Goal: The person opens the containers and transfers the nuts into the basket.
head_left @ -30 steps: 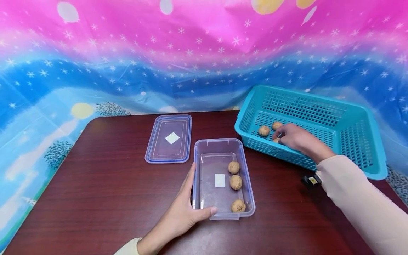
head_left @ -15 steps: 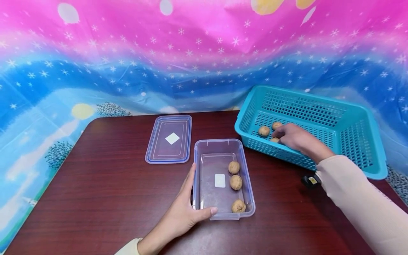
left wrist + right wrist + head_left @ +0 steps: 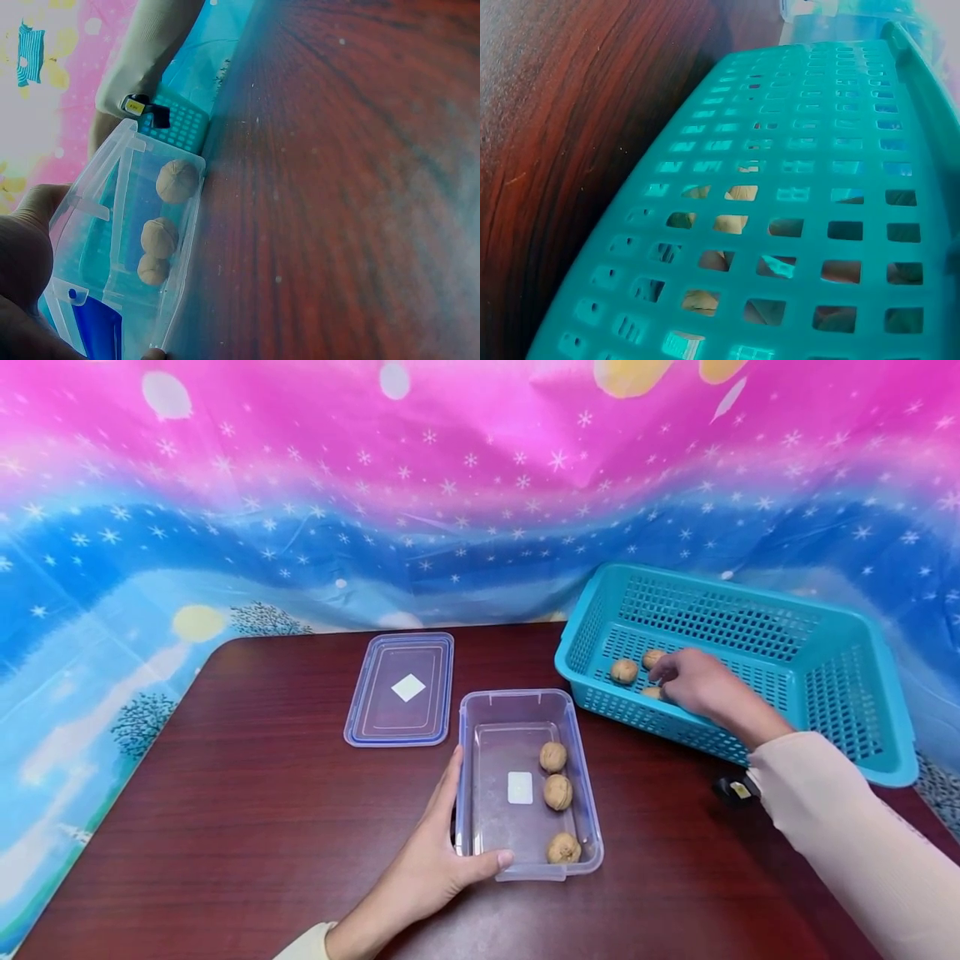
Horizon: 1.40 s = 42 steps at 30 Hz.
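In the head view, my left hand (image 3: 431, 860) grips the clear plastic container (image 3: 491, 827) at its near left corner, thumb over the front rim and fingers along the side wall. Three walnuts (image 3: 557, 792) lie inside along the right wall; they also show through the plastic in the left wrist view. My right hand (image 3: 701, 683) reaches into the teal basket (image 3: 637, 714), its curled fingers around a walnut (image 3: 652, 692) that they partly hide. Two more walnuts (image 3: 623, 672) sit just beyond. Through the basket's holes, the right wrist view gives only glimpses of fingers (image 3: 841, 271) and walnut shell (image 3: 741, 193).
A clear lid (image 3: 397, 710) with a blue seal lies flat behind and left of the container. Everything stands on a dark red wooden table (image 3: 247, 793). A patterned pink and blue cloth (image 3: 450, 468) hangs behind the table. The basket's near wall rises beneath my right wrist.
My right hand stays in the basket, its fingers shifting slightly at the walnut. The left hand and the container hold still; the head view drifts a little.
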{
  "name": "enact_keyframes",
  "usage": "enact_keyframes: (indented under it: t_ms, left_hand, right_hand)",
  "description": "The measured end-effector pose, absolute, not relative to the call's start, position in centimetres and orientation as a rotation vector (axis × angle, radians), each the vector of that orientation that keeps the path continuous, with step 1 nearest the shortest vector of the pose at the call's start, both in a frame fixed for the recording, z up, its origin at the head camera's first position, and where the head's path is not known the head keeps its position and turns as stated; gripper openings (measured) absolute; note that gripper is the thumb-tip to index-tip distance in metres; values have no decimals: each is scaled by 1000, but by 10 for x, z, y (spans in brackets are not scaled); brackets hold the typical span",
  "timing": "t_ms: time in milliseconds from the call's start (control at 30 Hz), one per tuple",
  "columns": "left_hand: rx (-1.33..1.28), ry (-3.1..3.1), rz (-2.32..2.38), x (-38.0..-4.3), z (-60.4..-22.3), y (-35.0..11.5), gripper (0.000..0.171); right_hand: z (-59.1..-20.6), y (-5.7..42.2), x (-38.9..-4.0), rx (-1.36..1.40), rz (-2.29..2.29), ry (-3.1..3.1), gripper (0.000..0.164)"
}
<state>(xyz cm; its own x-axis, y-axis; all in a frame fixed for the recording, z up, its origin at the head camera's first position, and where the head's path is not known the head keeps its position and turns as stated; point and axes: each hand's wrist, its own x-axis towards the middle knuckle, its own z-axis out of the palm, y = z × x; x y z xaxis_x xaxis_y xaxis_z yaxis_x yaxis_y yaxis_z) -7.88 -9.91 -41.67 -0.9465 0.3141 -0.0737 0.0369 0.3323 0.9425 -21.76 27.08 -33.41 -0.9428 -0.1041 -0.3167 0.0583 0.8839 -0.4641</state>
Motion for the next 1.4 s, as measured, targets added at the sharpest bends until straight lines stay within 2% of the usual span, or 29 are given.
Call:
enact_keyframes:
  t_ms: [467, 733, 1000, 1200, 1400]
  left_hand:
    - [309, 2348, 1674, -78, -416, -98, 127]
    - [310, 2348, 1674, -78, -417, -98, 127]
    - [296, 2343, 1679, -78, -418, -99, 129]
    - [283, 2344, 1667, -78, -418, -98, 130]
    - [302, 2347, 1682, -78, -418, -98, 128]
  right_hand:
    - [-327, 274, -212, -15, -656, 2803, 48]
    - [-311, 265, -196, -47, -633, 2960, 44]
    - [-295, 221, -170, -339, -737, 3131, 28]
    - [-295, 193, -157, -586, -777, 3104, 28]
    - [-304, 177, -153, -676, -824, 3000, 30]
